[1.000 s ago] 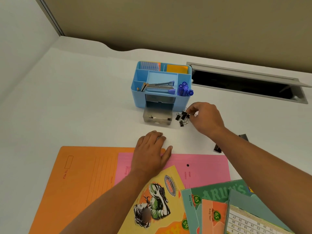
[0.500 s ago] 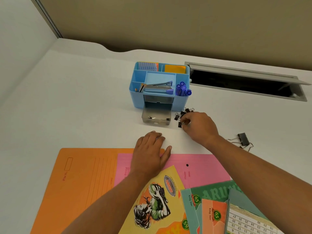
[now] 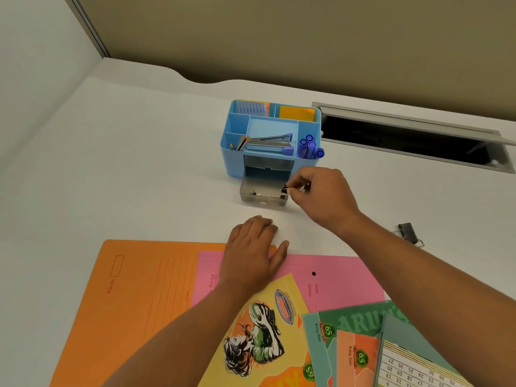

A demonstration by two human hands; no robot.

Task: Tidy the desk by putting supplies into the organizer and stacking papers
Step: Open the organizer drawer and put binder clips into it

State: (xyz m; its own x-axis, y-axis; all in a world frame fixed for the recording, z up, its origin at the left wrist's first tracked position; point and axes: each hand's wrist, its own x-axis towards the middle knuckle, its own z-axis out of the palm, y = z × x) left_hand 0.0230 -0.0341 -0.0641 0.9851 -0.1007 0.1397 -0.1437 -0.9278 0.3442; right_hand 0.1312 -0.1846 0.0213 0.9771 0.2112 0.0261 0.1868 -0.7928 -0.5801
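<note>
My right hand (image 3: 321, 196) has come left from the spot on the desk (image 3: 139, 177) beside the drawer (image 3: 262, 195). It now hangs at the drawer's right edge. The left hand (image 3: 252, 252) has stayed where it was.

The desk is white, with a long open slot (image 3: 405, 138) at its far right. Nearest me an orange folder (image 3: 145, 303) lies flat, and a pink folder (image 3: 340, 277) overlaps its right side. A yellow notebook (image 3: 268, 339) lies tilted on both folders. Green notebooks (image 3: 360, 322) are fanned at the lower right, one over another.

The left hand lies palm down with straight fingers across the folders' far edges, its fingertips on bare desk, and it holds nothing.

The blue organizer (image 3: 231, 160) stands upright past the hands. A stapler (image 3: 270, 143) lies in its middle compartment, blue-capped pens (image 3: 308, 146) stand in the right one, and pencils (image 3: 240, 143) lean in the left one. Coloured pads fill the back row.

The grey drawer is pulled out in front of the organizer. Something small and shiny lies inside, but I cannot tell what it is.

A large clip (image 3: 408, 231) lies on the desk, partly behind my right forearm and well apart from the organizer.

My right thumb and fingertips pinch a small black clip (image 3: 285, 189) just over the drawer's right rim. I cannot tell whether the clip touches the rim.
</note>
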